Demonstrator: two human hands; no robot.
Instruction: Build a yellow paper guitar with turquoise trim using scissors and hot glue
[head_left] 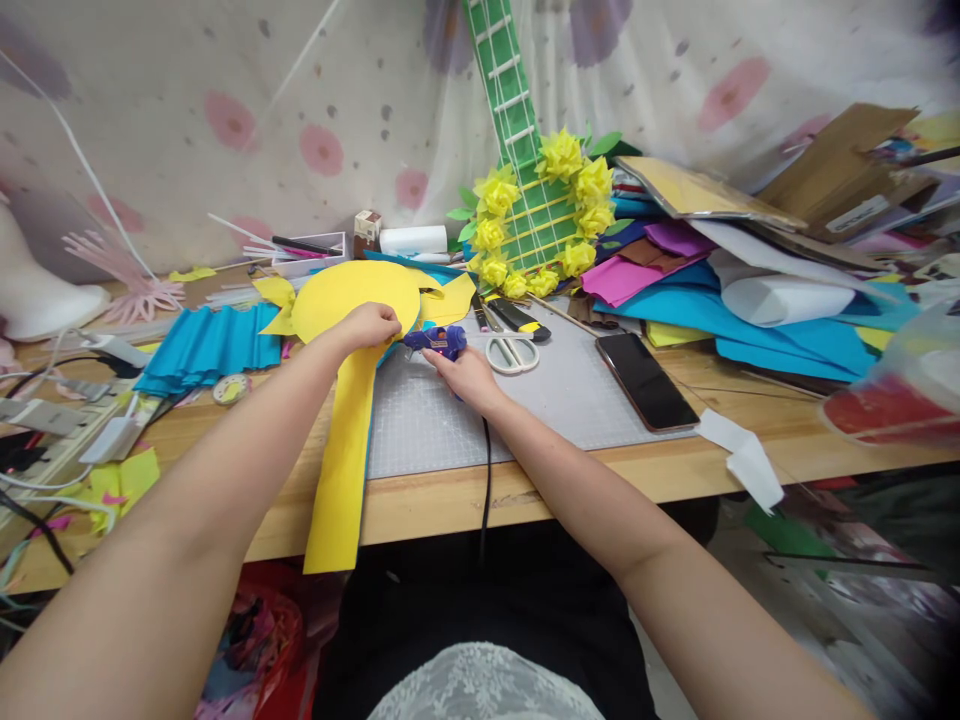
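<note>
A yellow cutout [360, 295] with a round body and a long strip [341, 480] lies near the middle of the table, its strip hanging over the front edge. Blue shows along its edge. My left hand [371, 327] is closed in a pinch at the right side of the round part. In my right hand [466, 378] is a blue glue gun [448, 342], its nozzle pointing left at the cutout's edge, close to my left fingertips. Whether the nozzle touches the cutout cannot be made out. A black cord runs down from the gun.
White-handled scissors [513, 353] and a utility knife [519, 318] lie on the grey cutting mat [570, 410], with a phone [646, 382] farther right. Behind stands a green guitar shape [525, 190] with yellow flowers. Pleated blue paper [214, 350] lies left; a plastic cup [900, 390] stands right.
</note>
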